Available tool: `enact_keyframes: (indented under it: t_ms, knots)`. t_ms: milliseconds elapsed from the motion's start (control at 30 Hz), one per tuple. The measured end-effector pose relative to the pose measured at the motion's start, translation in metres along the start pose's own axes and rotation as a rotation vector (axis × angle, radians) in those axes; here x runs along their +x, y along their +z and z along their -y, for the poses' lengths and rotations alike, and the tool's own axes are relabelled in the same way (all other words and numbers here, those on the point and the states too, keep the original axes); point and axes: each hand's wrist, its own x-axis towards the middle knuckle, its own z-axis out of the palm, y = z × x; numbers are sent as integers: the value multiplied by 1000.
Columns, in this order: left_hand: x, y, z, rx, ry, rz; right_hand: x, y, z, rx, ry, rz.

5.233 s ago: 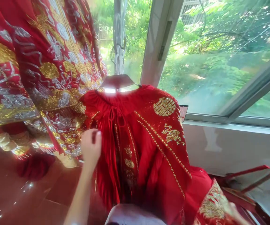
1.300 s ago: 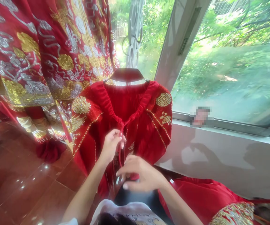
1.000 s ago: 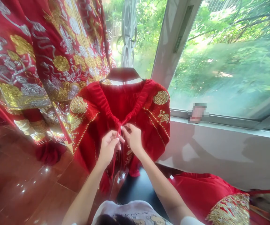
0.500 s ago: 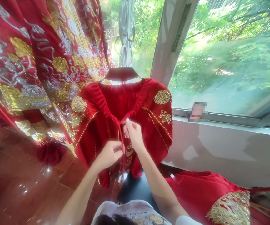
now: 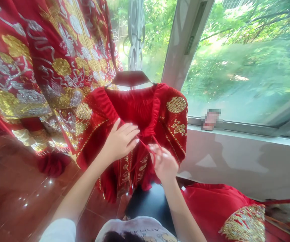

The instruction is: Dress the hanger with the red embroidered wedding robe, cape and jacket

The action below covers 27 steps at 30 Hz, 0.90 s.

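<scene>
A red garment (image 5: 140,109) with gold embroidery hangs on a dark hanger (image 5: 130,78) in front of me. Its gathered neckline parts in the middle, and a thin red drawstring (image 5: 144,144) runs from both sides of it. My left hand (image 5: 121,141) lies against the left neck edge, fingers stretched out and slightly apart. Lower and to the right, my right hand (image 5: 165,164) is closed, fingers bent round the drawstring, which loops over them. Part of the front placket shows below and between the hands.
Embroidered red, gold and silver garments (image 5: 66,64) hang at the left. A black seat-like surface (image 5: 147,201) is below, with a red cloth piece (image 5: 205,205) at its right. Behind stand a window frame (image 5: 192,43) and sill; the floor (image 5: 29,201) is reddish tile.
My hands were together at the neckline's centre. The left has moved up onto the neck edge with fingers extended; the right has moved down and right with the drawstring. The neckline has spread apart.
</scene>
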Motion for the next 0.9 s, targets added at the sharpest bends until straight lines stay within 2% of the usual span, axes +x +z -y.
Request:
enact_keyframes:
  t_ms: [67, 133, 233, 300, 367, 400, 433, 467, 500, 567, 633, 733, 900]
  knots:
    - [13, 4, 7, 1, -6, 111, 6, -23, 7, 11, 14, -2]
    - [19, 7, 15, 36, -43, 139, 14, -49, 18, -164, 117, 26]
    - [20, 6, 28, 104, -55, 174, 20, -82, 31, -743, 403, 86]
    - [18, 4, 34, 85, -33, 206, 19, -89, 36, -1080, 435, -2]
    - [17, 1, 37, 18, -4, 225, 14, -78, 34, -1248, 264, -189]
    - [17, -1, 37, -17, 4, 230, 11, -66, 31, -1250, 144, -247]
    - [16, -3, 36, -49, 5, 235, 8, -50, 27, -1198, 37, -250]
    - [16, -4, 35, -75, 0, 240, 6, -32, 22, -1109, -45, -195]
    - [17, -6, 33, -94, -12, 241, 4, -13, 16, -1004, -91, -85]
    - [17, -7, 29, -114, -32, 245, 4, 21, 3, -873, -139, 81]
    - [15, -7, 27, -114, -33, 254, 8, 43, -9, -859, -175, 116]
    - [12, -7, 27, -114, -4, 273, 16, 56, -18, -891, -204, 77]
    - [5, -12, 24, -138, -6, 297, 20, 61, -9, -815, -212, 97]
